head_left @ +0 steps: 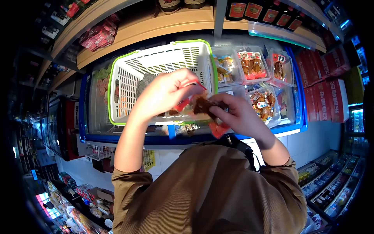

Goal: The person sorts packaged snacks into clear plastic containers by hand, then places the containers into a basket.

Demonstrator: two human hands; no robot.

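Over the white basket (154,58) with a green rim, my left hand (171,89) is closed on a red-edged packet (182,104), partly hidden behind the fingers. My right hand (235,113) is just to the right, its thumb and fingers closed on a brown vacuum-packed snack (203,106). Red wrapping (218,129) hangs below the right hand. The two packs meet or overlap between my hands; I cannot tell whether they are joined. Inside the basket, a dark grey item (146,84) shows behind my left wrist.
The basket rests on a blue-edged chest (294,97). On its right stand clear bins of packed snacks, one with red-and-brown packs (252,64), another with several small packs (261,103). Wooden shelves (171,24) with bottles (269,15) run behind. Red cartons (326,99) are stacked right.
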